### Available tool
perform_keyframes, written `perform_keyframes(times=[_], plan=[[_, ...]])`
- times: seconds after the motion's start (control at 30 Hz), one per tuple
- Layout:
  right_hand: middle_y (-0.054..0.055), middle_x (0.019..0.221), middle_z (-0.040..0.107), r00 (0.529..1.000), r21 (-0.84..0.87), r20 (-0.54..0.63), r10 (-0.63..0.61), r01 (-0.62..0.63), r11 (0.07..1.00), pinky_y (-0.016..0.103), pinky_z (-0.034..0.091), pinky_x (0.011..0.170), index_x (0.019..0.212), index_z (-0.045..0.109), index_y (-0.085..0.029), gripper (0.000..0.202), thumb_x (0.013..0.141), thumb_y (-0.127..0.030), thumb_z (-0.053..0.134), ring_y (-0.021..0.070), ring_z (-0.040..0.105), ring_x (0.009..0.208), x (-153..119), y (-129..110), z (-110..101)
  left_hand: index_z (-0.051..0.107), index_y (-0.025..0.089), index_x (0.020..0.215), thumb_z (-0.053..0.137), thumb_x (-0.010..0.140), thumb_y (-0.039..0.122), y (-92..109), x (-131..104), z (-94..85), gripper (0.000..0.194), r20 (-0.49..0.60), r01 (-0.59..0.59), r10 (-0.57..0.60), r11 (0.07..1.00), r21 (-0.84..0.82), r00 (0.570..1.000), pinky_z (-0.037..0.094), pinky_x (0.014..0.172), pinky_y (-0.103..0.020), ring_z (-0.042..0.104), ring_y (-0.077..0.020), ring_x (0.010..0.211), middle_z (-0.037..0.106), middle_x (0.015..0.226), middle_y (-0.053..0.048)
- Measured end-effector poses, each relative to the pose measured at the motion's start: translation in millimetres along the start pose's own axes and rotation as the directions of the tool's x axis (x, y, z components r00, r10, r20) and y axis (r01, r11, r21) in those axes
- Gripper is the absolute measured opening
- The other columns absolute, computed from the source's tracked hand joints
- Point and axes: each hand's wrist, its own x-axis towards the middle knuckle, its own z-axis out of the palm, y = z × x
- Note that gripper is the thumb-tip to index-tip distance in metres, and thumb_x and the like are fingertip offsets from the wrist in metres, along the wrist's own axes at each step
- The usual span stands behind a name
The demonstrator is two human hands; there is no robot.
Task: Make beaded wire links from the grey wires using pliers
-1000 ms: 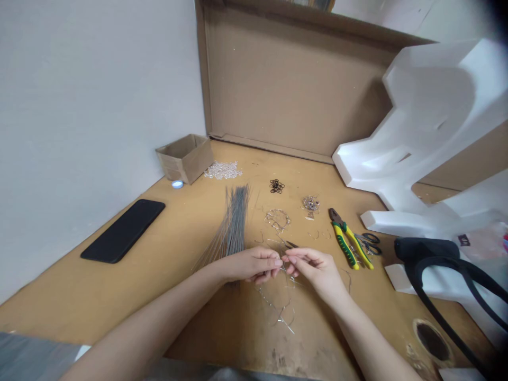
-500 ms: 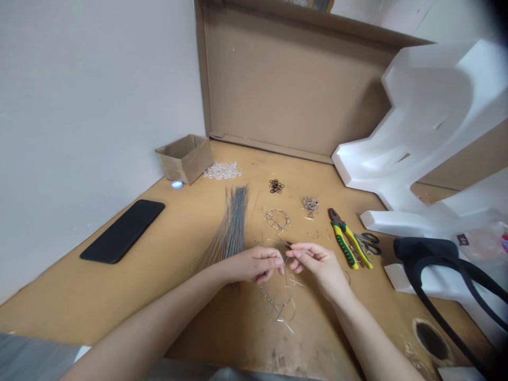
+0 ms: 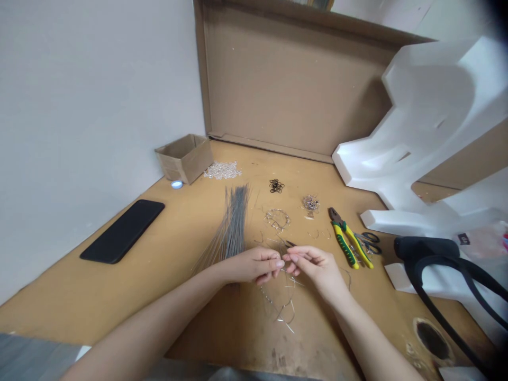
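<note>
Head view: looks only partway done, as a guess. Already on the tan wooden desk point(image 3: 159, 296), a loose ring of bent silver wire point(image 3: 279, 228) past the hands, and a string of thin silver bits point(image 3: 280, 320) on the near side. Seemingly left to use: a fat bunch of long, straight, grey metal wires point(image 3: 237, 222), partly hidden by the left hand point(image 3: 281, 263) and wrist. Also seemingly not finished: a thin silver wire piece point(image 3: 283, 269) between the two hands, mostly covered by fingers.

Both arms reaching in from the near edge, with wrists bent inward and fingertips almost meeting above the desk. Left thumb and pointer finger pinched together, seemingly on the wire piece; right hand point(image 3: 286, 259) pinched the same way, also seemingly on it. Too tiny to tell more.
</note>
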Motion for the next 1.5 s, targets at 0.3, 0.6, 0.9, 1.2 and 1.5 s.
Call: perform_keyframes(times=[0.3, 0.6, 0.9, 1.2, 1.5], plan=[[0.005, 0.075, 0.071, 0.999, 0.048, 0.017, 0.049, -0.049, 0.998, 0.023, 0.049, 0.052, 0.08, 0.067, -0.017, 0.015, 0.068, -0.026, 0.068, 0.0119, 0.063, 0.058, 1.3, 2.0, -3.2, 0.046, 0.016, 0.078, 0.037, 0.086, 0.039, 1.3, -0.5, 0.8, 0.026, -0.008, -0.001, 0.001, 0.999, 0.046, 1.0, 0.028, 0.042, -0.015, 0.034, -0.0044, 0.039, 0.043, 0.045, 0.008], [0.005, 0.075, 0.07, 1.0, -0.005, 0.023, 0.021, -0.02, 1.0, 0.022, 0.049, 0.051, 0.082, 0.066, -0.017, 0.015, 0.069, -0.027, 0.066, 0.0122, 0.063, 0.059, 1.2, 4.3, -2.6, 0.047, 0.016, 0.078, 0.036, 0.086, 0.039, -1.8, 0.3, 0.6, 0.027, -0.012, -0.026, 0.027, 0.998, 0.06, 1.0, 0.03, 0.045, -0.017, 0.036, -0.0052, 0.041, 0.043, 0.045, 0.007], [0.002, 0.072, 0.07, 0.842, -0.633, 0.027, -0.539, 0.432, 0.643, 0.028, 0.052, 0.066, 0.089, 0.068, -0.022, 0.018, 0.077, -0.015, 0.055, 0.0149, 0.065, 0.065, -7.5, -4.5, -4.7, 0.046, 0.016, 0.073, 0.032, 0.086, 0.043, -1.2, 0.6, 1.0, 0.033, -0.009, -0.001, 0.001, 0.999, -0.044, 1.0, 0.028, 0.039, -0.014, 0.033, -0.0045, 0.037, 0.041, 0.044, 0.007], [0.005, 0.085, 0.069, 0.654, -0.568, 0.3, -0.694, 0.707, 0.421, 0.028, 0.051, 0.065, 0.107, 0.06, -0.023, 0.039, 0.076, -0.001, 0.051, 0.015, 0.064, 0.074, -8.8, -6.7, -4.6, 0.049, 0.015, 0.076, 0.029, 0.087, 0.046, -10.7, 5.0, -0.6, 0.039, -0.045, -0.001, -0.005, 0.991, -0.132, 0.999, 0.026, 0.031, -0.014, 0.032, -0.0046, 0.031, 0.044, 0.042, 0.006], [0.003, 0.084, 0.07, 0.763, -0.62, 0.234, -0.602, 0.594, 0.512, 0.032, 0.052, 0.066, 0.101, 0.065, -0.027, 0.033, 0.078, -0.01, 0.05, 0.0181, 0.065, 0.075, -9.8, -5.3, -4.8, 0.051, 0.013, 0.085, 0.025, 0.088, 0.044, -10.8, 6.7, -0.9, 0.041, -0.02, -0.019, 0.016, 0.983, -0.18, 1.0, 0.022, 0.029, -0.014, 0.029, -0.003, 0.026, 0.05, 0.046, 0.004]])
